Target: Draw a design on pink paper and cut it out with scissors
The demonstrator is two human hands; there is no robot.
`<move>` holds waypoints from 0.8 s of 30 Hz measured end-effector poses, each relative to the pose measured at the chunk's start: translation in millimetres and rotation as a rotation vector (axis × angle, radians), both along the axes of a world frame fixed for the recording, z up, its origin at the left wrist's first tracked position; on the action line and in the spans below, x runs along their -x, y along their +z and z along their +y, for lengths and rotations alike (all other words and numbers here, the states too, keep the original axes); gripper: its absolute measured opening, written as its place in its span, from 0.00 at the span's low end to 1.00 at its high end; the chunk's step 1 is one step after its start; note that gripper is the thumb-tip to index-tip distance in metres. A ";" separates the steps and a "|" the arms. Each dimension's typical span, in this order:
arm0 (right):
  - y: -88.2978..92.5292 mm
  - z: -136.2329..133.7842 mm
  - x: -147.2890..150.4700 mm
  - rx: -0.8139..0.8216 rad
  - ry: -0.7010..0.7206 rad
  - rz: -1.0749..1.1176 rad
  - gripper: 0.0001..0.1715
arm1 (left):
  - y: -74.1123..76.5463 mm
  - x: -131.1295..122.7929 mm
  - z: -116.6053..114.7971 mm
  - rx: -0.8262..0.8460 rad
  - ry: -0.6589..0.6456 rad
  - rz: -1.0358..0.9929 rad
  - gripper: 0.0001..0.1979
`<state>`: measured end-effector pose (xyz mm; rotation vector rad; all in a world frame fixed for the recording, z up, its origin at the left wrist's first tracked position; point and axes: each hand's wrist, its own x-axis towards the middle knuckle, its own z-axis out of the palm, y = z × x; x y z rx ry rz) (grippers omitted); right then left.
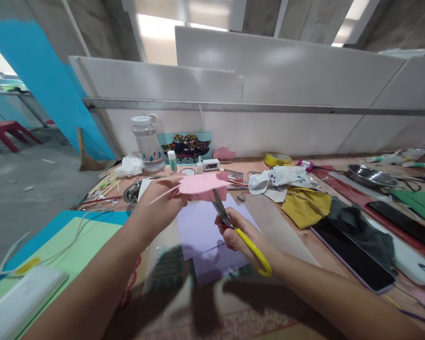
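Note:
Pinched in my left hand (165,203) is a pink paper piece (201,184), held up above the table. My right hand (239,231) is closed around scissors (251,248) with yellow handles. Their dark blades point up and left and meet the paper's lower edge; how far apart they are is hard to tell. Beneath both hands lie overlapping purple paper sheets (212,255) on the table.
A water bottle (147,141) stands at the back left, near a metal bowl (131,191). Green paper (85,241) and a white power bank (26,300) lie left. Right are a yellow cloth (306,208), a phone (352,257) and yellow tape (278,159).

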<state>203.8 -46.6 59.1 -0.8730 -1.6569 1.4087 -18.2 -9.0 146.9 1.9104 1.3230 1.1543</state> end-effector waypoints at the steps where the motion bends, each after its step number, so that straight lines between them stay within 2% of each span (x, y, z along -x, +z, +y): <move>1: -0.6 1.0 -0.3 -0.001 0.011 0.000 0.34 | 0.9 -0.6 -1.0 -0.072 -0.025 0.046 0.11; 4: -3.0 3.9 -1.1 -0.006 0.053 -0.006 0.35 | 2.8 -3.3 -2.7 -0.194 -0.039 0.151 0.15; 12: 0.2 0.6 0.0 0.020 0.026 -0.009 0.34 | -3.3 -4.1 0.9 -0.058 -0.017 0.052 0.20; 17: -0.2 0.6 -0.2 0.031 0.024 -0.017 0.34 | -0.3 -5.6 -3.3 -0.128 -0.041 0.156 0.22; 24: 1.5 0.6 -0.8 0.038 0.016 -0.053 0.34 | -1.0 -7.6 -4.0 -0.189 -0.006 0.228 0.21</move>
